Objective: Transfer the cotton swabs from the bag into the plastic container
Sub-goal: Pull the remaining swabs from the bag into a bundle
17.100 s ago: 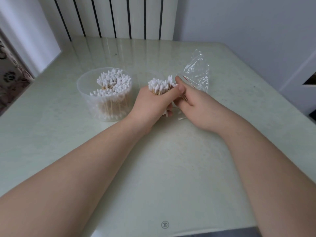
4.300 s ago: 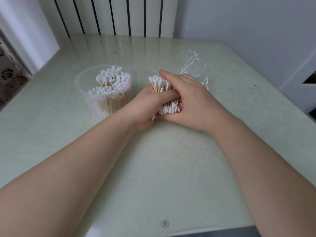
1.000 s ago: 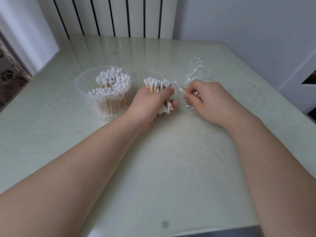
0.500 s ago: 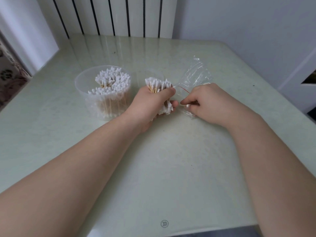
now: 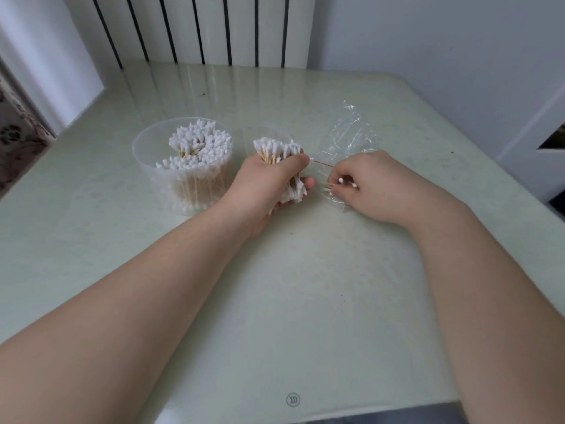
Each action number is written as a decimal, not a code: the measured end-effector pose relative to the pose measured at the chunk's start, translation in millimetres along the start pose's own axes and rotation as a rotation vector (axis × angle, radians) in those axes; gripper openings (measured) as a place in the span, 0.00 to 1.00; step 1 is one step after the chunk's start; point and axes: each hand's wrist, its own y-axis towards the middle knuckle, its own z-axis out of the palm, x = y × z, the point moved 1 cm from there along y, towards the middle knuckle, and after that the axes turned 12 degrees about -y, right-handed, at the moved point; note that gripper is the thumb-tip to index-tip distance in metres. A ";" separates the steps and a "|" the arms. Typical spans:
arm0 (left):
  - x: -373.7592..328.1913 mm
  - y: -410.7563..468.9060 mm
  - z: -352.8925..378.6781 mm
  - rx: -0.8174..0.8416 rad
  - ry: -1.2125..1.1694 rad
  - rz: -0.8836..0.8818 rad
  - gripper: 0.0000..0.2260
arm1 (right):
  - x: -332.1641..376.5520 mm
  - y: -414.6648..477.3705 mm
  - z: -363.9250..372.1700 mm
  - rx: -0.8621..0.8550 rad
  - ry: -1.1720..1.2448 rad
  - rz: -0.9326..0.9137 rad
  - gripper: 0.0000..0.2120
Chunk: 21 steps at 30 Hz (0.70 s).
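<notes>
The table (image 5: 275, 301) looks smooth and faintly glossy. The container (image 5: 159, 185) is frosted plastic, the bag (image 5: 348, 139) clear, crinkly film. The swabs (image 5: 198, 145) have cottony tips on wooden sticks.

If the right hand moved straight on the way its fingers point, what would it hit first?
Probably the left hand gripping its swab bundle, just beside the right hand; depth is unclear.

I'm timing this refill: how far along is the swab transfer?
Done: the plastic container holds a dense stand of upright swabs. In hand: the left hand grips a thick bundle, and the right hand pinches a few loose swabs at the bag. Left: both lots go into the container; the bag looks nearly empty.
</notes>
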 end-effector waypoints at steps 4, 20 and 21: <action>0.5 0.0 -0.1 -0.004 -0.003 -0.002 0.02 | -0.3 -0.9 -2.5 0.031 0.025 -0.009 0.06; 3.0 -5.4 1.2 0.161 0.185 0.105 0.02 | 7.5 -2.8 -2.2 -0.173 0.227 0.107 0.04; 3.2 -5.3 1.5 0.157 0.199 0.123 0.01 | 7.6 -2.6 -1.5 -0.144 0.226 0.094 0.04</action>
